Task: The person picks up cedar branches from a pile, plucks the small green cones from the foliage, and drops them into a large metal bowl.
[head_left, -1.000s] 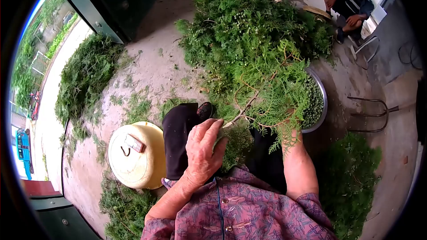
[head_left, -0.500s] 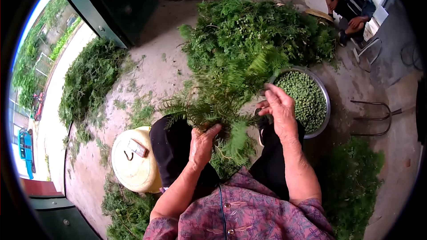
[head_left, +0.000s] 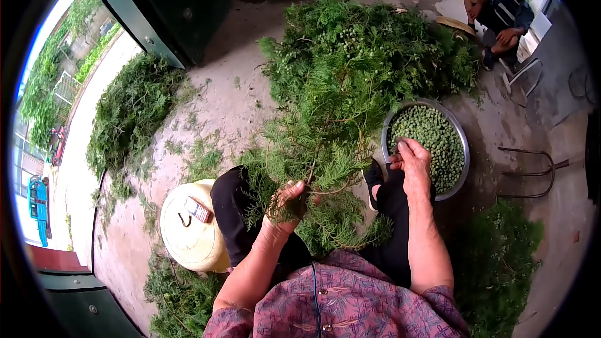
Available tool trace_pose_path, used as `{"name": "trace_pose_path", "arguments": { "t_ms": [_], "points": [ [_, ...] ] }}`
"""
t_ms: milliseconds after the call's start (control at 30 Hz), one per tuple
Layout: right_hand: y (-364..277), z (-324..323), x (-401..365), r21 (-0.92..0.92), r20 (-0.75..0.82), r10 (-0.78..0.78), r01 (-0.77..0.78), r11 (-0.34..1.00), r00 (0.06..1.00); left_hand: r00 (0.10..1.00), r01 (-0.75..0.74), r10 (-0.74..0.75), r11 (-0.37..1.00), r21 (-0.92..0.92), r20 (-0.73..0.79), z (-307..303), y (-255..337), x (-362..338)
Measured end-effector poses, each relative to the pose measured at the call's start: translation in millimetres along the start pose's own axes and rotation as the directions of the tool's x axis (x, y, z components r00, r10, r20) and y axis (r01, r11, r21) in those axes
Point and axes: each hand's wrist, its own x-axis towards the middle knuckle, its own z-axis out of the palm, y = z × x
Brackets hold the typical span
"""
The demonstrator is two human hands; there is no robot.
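Observation:
My left hand is closed around the stem of a leafy evergreen branch, which spreads over my lap and away from me. My right hand is at the near left side of a metal basin, its fingertips pinched together over the rim area. Whether anything small is between those fingers is hidden. Small round green cones fill much of the basin. Beyond the branch lies a big heap of cut evergreen branches, with similar green cones among its sprigs.
A yellowish lidded bucket stands at my left knee, with a small packet on top. More cut greenery lies by the doorway. A metal fork rests at right. Another person sits at the far right.
My right hand has moved slightly right and down, and its fingers have come together. The branch in my left hand has turned, with its sprigs now spread out and less blurred.

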Motion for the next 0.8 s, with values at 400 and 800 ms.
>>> {"name": "trace_pose_path", "arguments": {
  "t_ms": [400, 800],
  "points": [
    [5.9, -4.4, 3.3, 0.019, -0.063, -0.013, 0.014, 1.0, 0.998, 0.969, 0.213, -0.071, 0.729, 0.651, -0.238, 17.6, 10.9, -7.5],
    [10.4, -7.7, 10.1, -0.042, -0.035, 0.009, -0.01, 0.999, 0.999, 0.922, -0.373, 0.296, 0.5, 0.782, 0.25, -74.3, 80.2, 12.1]
  ]
}}
